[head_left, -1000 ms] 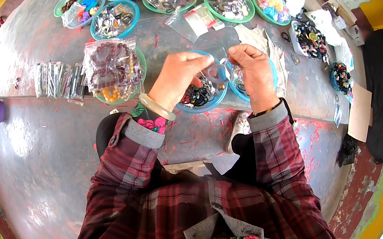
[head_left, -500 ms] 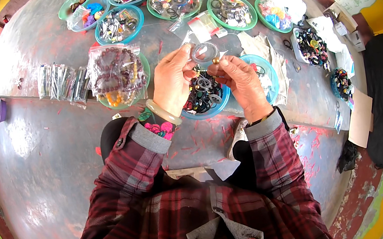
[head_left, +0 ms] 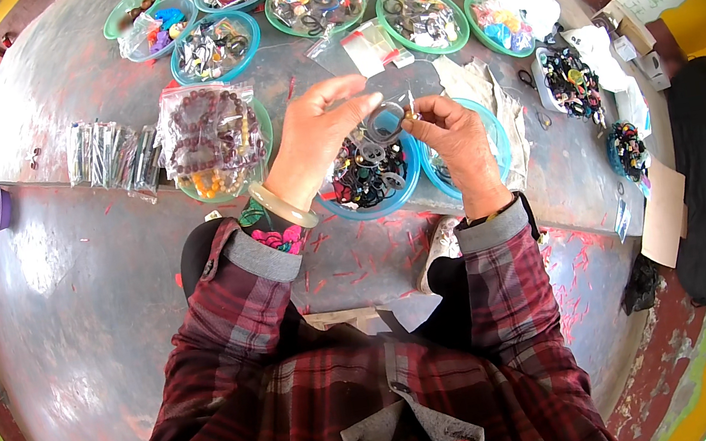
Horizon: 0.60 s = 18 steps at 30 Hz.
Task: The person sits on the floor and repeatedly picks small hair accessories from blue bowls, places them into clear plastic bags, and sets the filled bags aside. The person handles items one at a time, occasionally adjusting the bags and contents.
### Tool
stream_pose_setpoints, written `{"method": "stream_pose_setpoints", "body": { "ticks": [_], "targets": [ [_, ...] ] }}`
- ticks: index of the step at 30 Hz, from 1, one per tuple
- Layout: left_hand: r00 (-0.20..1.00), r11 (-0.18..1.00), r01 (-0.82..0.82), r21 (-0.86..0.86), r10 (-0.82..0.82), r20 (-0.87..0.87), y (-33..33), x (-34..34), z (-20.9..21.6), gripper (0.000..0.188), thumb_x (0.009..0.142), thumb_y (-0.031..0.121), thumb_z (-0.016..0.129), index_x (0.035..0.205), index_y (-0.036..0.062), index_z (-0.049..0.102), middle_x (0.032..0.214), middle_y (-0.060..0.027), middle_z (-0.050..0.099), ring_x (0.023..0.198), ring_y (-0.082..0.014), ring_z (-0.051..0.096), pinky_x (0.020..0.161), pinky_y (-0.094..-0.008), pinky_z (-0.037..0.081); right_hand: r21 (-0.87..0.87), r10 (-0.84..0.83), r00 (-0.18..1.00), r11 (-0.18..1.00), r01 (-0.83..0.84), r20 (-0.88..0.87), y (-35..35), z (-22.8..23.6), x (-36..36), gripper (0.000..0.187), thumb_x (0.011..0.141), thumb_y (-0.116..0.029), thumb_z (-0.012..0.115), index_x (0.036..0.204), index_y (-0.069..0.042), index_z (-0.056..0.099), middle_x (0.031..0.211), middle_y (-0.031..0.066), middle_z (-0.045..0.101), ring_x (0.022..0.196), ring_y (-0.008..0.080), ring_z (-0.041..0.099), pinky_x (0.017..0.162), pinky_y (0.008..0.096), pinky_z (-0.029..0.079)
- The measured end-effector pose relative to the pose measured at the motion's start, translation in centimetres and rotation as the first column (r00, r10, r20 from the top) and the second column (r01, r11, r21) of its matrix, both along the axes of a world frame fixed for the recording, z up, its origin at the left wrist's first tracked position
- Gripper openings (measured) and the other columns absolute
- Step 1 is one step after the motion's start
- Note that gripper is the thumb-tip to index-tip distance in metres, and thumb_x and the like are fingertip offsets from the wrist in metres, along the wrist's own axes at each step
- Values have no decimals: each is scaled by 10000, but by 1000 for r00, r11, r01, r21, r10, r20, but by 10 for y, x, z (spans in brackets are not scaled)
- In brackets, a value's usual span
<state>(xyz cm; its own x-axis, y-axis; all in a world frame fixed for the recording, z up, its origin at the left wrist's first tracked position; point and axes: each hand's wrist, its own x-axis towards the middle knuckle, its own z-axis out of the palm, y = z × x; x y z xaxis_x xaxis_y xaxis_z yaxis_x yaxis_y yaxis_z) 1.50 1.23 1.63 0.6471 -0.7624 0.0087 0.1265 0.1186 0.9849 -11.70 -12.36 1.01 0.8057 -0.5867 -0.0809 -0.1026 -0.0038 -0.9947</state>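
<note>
A see-through, ring-shaped band (head_left: 372, 131) hangs from the pinched thumb and fingertips of my right hand (head_left: 459, 146). Its exact kind does not show. My left hand (head_left: 304, 145) is beside it, thumb and forefinger apart, with nothing visible between them; its other fingers are partly hidden. Below both hands lies a blue bowl (head_left: 381, 210) of black bands and small charms (head_left: 356, 178). Close to my right hand, partly covered by it, is a second light-blue bowl (head_left: 503, 146). A pale bangle (head_left: 284, 205) circles my left wrist.
Bagged beads (head_left: 211, 141) lie over a green bowl at left, near packets of thin sticks (head_left: 112, 157). Several bowls of trinkets, one a green bowl (head_left: 462, 32), line the far side. A white tray (head_left: 548, 97) of bands and a tan cloth (head_left: 517, 116) are at right.
My left hand has let go of the band, its fingers spreading as it shifts slightly left. The band has dropped a little and tilted in my right hand's pinch.
</note>
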Motion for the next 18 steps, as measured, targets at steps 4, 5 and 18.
{"method": "stream_pose_setpoints", "body": {
  "ticks": [4, 5, 18],
  "targets": [
    [984, 979, 140, 151, -155, 89, 1, 0, 2, 250, 835, 128, 614, 1033, -24, 605, 943, -34, 623, 860, -84, 545, 771, -230, 433, -68, 94, 994, 993, -97, -47, 4, 4, -3, 209, 733, -47, 697, 927, -2, 632, 772, -14, 596, 700, 49, 522, 630, 184, 419],
    [977, 972, 161, 173, -181, 111, 0, 0, 2, 233, 834, 124, 614, 1011, -27, 617, 915, -36, 629, 837, -82, 548, 759, -226, 436, -83, 121, 991, 989, -126, -61, 3, 3, -3, 217, 731, -42, 697, 934, 0, 633, 775, -12, 597, 704, 50, 522, 632, 184, 420],
    [979, 999, 48, 0, -47, -201, -1, -5, 0, 175, 836, 116, 608, 916, -37, 638, 847, -66, 648, 753, -79, 557, 694, -202, 428, 145, -22, 993, 989, 5, 114, 3, 7, -1, 86, 785, -47, 654, 858, -8, 631, 725, -18, 583, 671, 50, 500, 622, 188, 408]
  ]
}}
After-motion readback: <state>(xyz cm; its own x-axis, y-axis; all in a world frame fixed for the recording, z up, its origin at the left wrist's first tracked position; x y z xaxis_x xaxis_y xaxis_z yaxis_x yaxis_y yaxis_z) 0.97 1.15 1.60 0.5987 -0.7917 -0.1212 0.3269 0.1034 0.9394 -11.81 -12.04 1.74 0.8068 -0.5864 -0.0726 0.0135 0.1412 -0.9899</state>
